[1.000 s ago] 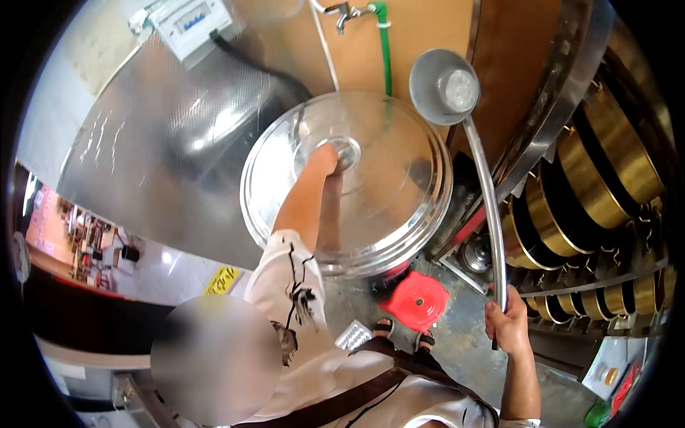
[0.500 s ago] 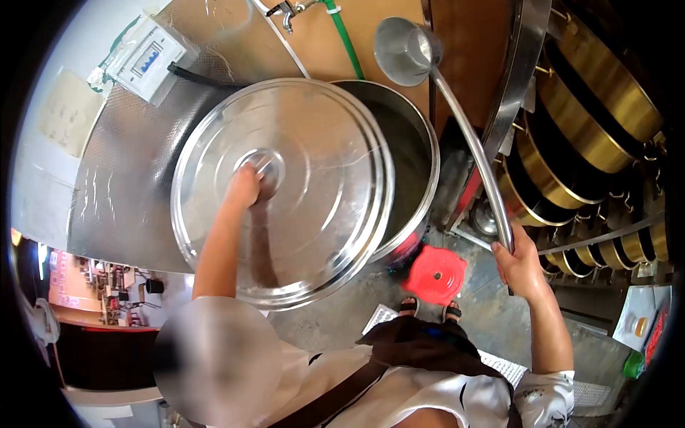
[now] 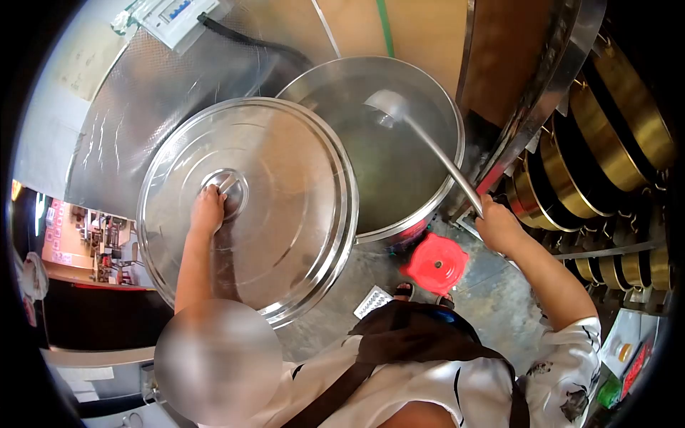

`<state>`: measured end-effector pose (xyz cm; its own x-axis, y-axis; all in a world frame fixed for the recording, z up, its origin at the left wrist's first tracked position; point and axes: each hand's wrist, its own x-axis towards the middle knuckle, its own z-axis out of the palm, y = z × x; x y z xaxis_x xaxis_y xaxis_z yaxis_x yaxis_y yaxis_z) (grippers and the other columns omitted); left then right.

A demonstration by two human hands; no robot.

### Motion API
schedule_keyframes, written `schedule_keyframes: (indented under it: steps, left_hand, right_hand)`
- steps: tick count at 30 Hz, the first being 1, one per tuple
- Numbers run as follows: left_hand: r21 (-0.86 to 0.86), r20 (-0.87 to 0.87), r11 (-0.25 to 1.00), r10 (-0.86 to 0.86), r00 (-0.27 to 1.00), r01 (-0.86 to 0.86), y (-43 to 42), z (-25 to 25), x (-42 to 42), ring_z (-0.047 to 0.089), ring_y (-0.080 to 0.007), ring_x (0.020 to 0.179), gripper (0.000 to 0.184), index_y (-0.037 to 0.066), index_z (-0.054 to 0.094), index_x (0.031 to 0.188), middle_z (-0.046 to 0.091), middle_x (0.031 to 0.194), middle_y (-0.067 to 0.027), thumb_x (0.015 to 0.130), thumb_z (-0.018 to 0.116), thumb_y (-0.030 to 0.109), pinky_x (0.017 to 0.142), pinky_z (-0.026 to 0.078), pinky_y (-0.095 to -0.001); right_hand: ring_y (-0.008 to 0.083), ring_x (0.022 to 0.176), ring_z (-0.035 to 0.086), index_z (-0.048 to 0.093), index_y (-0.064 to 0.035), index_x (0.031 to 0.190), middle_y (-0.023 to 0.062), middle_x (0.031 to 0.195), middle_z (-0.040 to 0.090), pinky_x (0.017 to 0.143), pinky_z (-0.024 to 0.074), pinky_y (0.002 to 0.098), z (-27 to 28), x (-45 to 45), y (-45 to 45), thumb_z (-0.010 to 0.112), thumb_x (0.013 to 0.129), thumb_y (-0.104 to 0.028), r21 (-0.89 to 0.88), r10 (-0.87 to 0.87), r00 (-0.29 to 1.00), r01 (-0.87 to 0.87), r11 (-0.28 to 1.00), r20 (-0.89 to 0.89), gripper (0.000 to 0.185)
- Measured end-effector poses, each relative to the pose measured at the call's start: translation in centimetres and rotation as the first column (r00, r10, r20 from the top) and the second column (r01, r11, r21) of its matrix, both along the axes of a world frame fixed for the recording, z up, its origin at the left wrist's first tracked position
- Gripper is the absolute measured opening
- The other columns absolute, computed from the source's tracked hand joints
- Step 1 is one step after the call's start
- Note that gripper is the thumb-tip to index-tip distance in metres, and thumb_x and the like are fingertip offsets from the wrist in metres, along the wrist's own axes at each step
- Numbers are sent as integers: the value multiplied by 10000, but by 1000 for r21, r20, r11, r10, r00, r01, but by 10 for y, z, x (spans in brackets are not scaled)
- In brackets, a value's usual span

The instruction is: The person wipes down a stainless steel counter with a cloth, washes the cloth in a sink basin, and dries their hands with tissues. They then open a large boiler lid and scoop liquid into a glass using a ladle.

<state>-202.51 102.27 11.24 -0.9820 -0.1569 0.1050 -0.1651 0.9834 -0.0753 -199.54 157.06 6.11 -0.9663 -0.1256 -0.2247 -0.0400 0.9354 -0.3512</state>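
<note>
My left hand is closed round the handle at the middle of a big round metal lid. The lid covers the left part of a large metal pot, and its right side lies uncovered. My right hand grips the end of a long-handled metal ladle. The ladle's bowl hangs inside the pot's opening, above or at the greenish, hazy liquid; I cannot tell whether it touches. Steam or haze blurs the inside of the pot.
A red plastic stool stands on the floor before the pot. At the right, several brass-coloured pots hang on a rack. A black cable runs along the wall from a switch box. A white grated mat lies near my feet.
My left hand has drawn the lid to the left, baring more of the pot. My right hand has lowered the ladle's bowl from above the rim into the pot's opening.
</note>
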Motion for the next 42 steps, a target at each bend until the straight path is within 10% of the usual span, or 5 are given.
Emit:
schedule_keyframes:
  steps: [8,12,15,21,42]
  left_hand:
    - [-79,19,997,6,1000,-5,-2,-3,9,556,-308,894,194,35,525,893,595,913,-141,839,530,221,784,404,-415]
    - [-69,24,998,-7,1000,9,-9,-8,2,557,-300,904,193,42,532,900,605,882,-134,835,533,224,810,378,-416]
    - [-58,9,998,-12,1000,12,-16,-16,-6,553,-301,928,211,37,536,922,608,904,-139,836,527,229,822,373,-423]
    - [-11,5,1000,-5,1000,5,-17,-23,-25,546,-302,965,245,35,539,968,600,978,-150,840,515,243,846,364,-428]
    - [296,-42,946,-123,992,130,-10,-54,-78,538,-390,879,241,-31,526,883,578,904,-231,834,522,205,772,416,-427]
  right_hand:
    - [106,420,388,418,1,795,60,622,430,357,308,264,55,32,0,514,785,-27,-657,70,670,693,296,739,101]
    - [82,404,362,417,13,1146,40,643,421,356,283,238,71,76,11,500,800,-22,-628,87,626,750,208,775,358]
    - [102,406,387,415,1,863,48,620,429,358,329,264,95,106,8,508,806,-18,-629,15,646,738,244,763,112]
    - [103,404,403,409,23,991,42,611,423,362,357,271,109,144,-1,507,822,-17,-655,-73,711,679,331,700,199]
    - [94,338,363,396,44,1211,65,543,420,287,285,239,96,247,8,519,754,-23,-665,1,693,693,-276,721,478]
